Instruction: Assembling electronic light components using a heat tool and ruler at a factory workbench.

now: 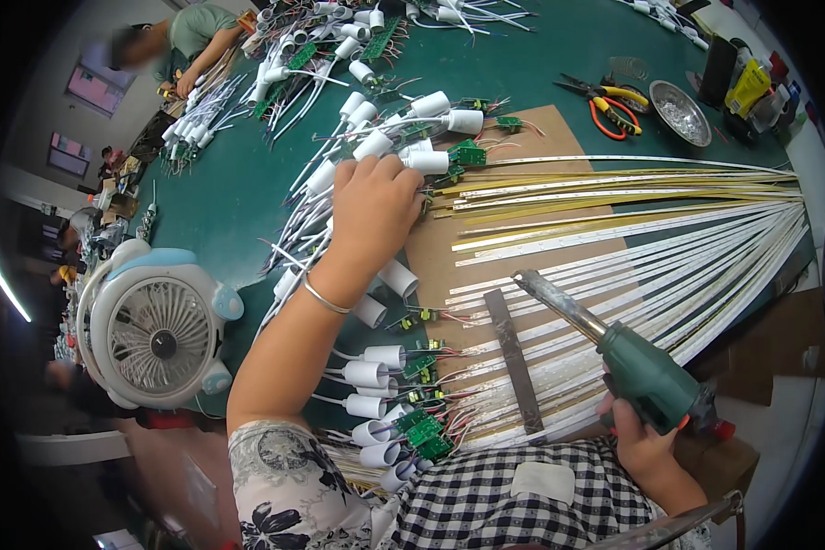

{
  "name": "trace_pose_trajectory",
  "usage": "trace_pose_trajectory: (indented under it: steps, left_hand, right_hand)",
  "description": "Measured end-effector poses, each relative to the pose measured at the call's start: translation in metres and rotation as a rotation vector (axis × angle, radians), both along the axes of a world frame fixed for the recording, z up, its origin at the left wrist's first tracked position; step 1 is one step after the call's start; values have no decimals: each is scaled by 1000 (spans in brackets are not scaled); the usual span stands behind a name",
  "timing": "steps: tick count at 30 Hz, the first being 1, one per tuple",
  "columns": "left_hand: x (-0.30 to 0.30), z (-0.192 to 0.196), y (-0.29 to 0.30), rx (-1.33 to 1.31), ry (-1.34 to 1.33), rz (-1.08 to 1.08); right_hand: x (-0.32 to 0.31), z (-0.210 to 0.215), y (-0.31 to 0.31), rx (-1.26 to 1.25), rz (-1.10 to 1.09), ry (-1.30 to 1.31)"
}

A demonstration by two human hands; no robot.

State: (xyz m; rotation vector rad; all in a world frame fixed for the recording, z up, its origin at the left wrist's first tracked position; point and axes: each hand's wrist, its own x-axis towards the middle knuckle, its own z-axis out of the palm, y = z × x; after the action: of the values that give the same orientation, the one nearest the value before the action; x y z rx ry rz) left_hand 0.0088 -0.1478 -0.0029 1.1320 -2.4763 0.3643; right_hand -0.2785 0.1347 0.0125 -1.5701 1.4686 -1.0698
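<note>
My left hand [376,202] is curled down among white lamp sockets [428,162] at the middle of the table, its fingertips hidden. What it grips cannot be made out. Just beyond its knuckles, a small green circuit board [467,153] lies beside a socket. My right hand [642,445] is wrapped round the handle of a green soldering gun [646,374], whose metal barrel points up and left over the strips. Long white and yellow LED strips [605,293] fan out to the right. Several more sockets [367,374] with wired circuit boards [424,433] line their near left ends.
A dark flat bar [513,362] lies across the strips, over a brown board [545,137]. Pliers [614,105] and a metal bowl [680,113] stand far right. A white fan [156,335] is at left. Sockets pile up at the back [339,46]; another person [197,46] works far left.
</note>
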Motion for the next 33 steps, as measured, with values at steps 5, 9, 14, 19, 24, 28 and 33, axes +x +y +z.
trace_pose_trajectory:
  steps: [5, 9, 14, 19, 24, 28, 33]
  left_hand:
    - [2, -5, -2, -83, -93, -16]
    - [5, -11, -5, -108, -10, -20]
    - [20, 7, 7, 386, 393, 57]
    - [30, 34, 36, 441, 259, -152]
    - [5, 51, 112, 529, -65, -296]
    - [2, 28, 125, 642, 32, -248]
    - [2, 18, 124, 710, 103, -167]
  right_hand:
    - [-2, 3, -4, 6, 46, 111]
    - [-1, 1, -3, 18, 25, 85]
    - [1, 1, -5, -9, 26, 15]
    - [4, 1, -12, -35, 24, -59]
    - [4, 0, -10, 34, 15, -118]
    - [0, -5, -5, 9, 32, -54]
    - [2, -5, -2, 10, -8, -60]
